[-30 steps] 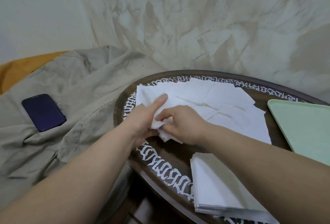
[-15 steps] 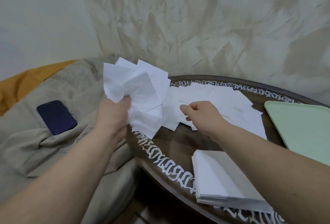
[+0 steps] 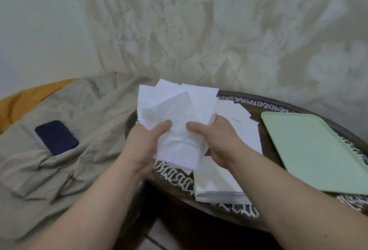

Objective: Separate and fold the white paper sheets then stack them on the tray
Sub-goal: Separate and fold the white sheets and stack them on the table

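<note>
Both hands up over the counter's (image 3: 139,119) left edge, sharing one bunch of white paper sheets (image 3: 179,114). Left hand (image 3: 145,146) grips the bunch from its left side, thumb pressed across the front, fingers wrapped behind. Right hand (image 3: 215,142) grips the right side the same way, thumb on the front face, fingers curled behind. The bunch is crumpled where the thumbs meet; upper corners fan out loose and upright, lifted off the counter.

More loose sheets (image 3: 245,130) lie flat on the counter behind the right hand, spread toward the middle, overlapping. A neat stack of folded sheets (image 3: 217,188) sits at the near edge of the counter, partly under the right forearm. Can't tell how many sheets are in it.

Pale green tray (image 3: 318,150) on the right side of the counter, apart from the loose sheets, nothing visible on it. Its far right corner runs out of view.

Counter is round, dark wood, with a white ornamental band along the rim. Left of it, a beige cloth (image 3: 69,140) with a dark blue phone (image 3: 56,137) lying on it, well apart from the counter. An orange patch (image 3: 29,98) shows past the cloth at far left. A textured wall (image 3: 219,30) stands behind.
</note>
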{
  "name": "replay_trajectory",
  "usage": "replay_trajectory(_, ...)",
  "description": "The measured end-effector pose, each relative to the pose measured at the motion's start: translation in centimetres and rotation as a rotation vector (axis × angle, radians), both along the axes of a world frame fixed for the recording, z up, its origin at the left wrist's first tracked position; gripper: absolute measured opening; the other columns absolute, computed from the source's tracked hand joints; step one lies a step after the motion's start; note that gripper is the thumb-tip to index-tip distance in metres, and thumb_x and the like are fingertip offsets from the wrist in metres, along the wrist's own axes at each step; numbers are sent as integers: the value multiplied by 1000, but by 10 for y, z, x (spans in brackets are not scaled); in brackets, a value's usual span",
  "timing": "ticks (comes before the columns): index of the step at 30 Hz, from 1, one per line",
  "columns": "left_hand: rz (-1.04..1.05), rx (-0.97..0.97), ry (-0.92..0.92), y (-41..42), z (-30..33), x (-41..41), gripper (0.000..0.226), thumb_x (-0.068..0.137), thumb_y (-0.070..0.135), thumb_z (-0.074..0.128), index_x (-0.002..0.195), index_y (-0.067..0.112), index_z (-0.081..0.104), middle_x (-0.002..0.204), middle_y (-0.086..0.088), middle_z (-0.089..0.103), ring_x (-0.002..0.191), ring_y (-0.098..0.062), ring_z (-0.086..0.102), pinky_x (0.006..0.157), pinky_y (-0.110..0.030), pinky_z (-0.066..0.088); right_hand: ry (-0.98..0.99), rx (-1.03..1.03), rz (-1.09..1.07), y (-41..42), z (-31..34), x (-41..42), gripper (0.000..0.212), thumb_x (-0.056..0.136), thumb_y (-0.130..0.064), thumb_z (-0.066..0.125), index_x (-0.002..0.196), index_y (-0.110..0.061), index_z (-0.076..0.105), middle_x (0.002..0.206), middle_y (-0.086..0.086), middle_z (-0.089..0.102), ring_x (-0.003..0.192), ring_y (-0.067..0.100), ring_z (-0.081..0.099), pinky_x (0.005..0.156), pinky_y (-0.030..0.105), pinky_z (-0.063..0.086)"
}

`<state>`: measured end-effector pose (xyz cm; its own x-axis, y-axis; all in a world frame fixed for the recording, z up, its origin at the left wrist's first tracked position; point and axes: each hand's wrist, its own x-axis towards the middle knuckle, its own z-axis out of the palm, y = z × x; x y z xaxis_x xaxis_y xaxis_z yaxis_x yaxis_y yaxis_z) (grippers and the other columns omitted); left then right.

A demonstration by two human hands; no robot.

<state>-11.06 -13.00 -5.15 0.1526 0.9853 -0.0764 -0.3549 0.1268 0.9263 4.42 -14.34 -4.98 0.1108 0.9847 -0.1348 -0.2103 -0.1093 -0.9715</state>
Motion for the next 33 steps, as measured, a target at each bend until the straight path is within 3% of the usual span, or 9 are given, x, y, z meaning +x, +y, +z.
replay_trajectory(4, -230, -88, -159, -29, 4, 5, 49, 86, 26, 57, 131, 8, 59, 126, -14, 67, 116, -32, 64, 100, -45, 51, -30, 58, -47, -27, -8, 20, 23, 82, 9, 64, 97, -8, 70, 100, 11, 74, 93, 28, 71, 83, 37, 57)
replay_trajectory(8, -321, -136, -361, -44, -1, 6, 53, 99, 46, 34, 116, 14, 72, 119, -11, 70, 108, -28, 68, 85, -40, 58, -90, 40, 31, -55, -12, 42, 24, 82, 9, 64, 103, -3, 68, 100, 11, 74, 93, 29, 71, 83, 36, 58)
replay_trajectory(12, -469, -128, -415, -51, -26, 10, 78, 96, 68, 26, 148, 12, 42, 151, -15, 43, 141, -32, 37, 121, -43, 16, -94, 8, 68, -76, -20, 60, 26, 83, 11, 60, 102, -5, 68, 100, 9, 74, 93, 29, 71, 82, 39, 58)
replay_trajectory(14, -539, -195, -431, -52, -34, 16, 81, 91, 71, 38, 146, 12, 46, 150, -16, 44, 140, -33, 40, 119, -45, 24, -92, -6, 70, -81, -25, 67, 26, 84, 12, 56, 100, -5, 68, 99, 8, 75, 92, 28, 71, 78, 38, 58)
replay_trajectory(17, -472, -251, -292, -57, -37, 34, 56, 87, 48, 59, 124, 7, 68, 125, -16, 66, 112, -30, 66, 94, -43, 55, -107, -9, 109, -80, -29, 70, 26, 83, 13, 53, 98, -4, 66, 95, 8, 75, 86, 23, 72, 69, 31, 58)
replay_trajectory(21, -267, -179, -119, -54, -41, 51, 50, 75, 12, 67, 124, 1, 62, 116, -18, 70, 106, -34, 68, 90, -47, 56, -46, 10, 92, -72, -28, 73, 26, 85, 12, 53, 102, -2, 66, 99, 11, 74, 89, 25, 71, 75, 35, 59)
replay_trajectory(24, -179, -168, -83, -51, -44, 53, 35, 82, 5, 64, 117, 2, 64, 113, -18, 71, 105, -37, 69, 96, -52, 51, 22, -8, 61, -66, -32, 76, 26, 85, 9, 58, 108, -2, 65, 103, 12, 73, 98, 31, 69, 86, 44, 56)
replay_trajectory(30, -40, -191, -110, -44, -46, 55, 25, 91, 8, 61, 116, 9, 65, 108, -11, 74, 100, -31, 71, 84, -46, 57, 94, -14, -17, -58, -39, 75, 30, 86, 5, 57, 110, -11, 65, 105, 9, 73, 84, 27, 70, 78, 39, 56)
replay_trajectory(33, -8, -194, -161, -40, -43, 52, 26, 93, 10, 61, 118, 9, 65, 109, -9, 74, 98, -27, 72, 74, -41, 61, -111, 52, -341, -51, -40, 75, 25, 84, -3, 60, 99, -23, 64, 100, -1, 66, 76, 13, 60, 76, 37, 53)
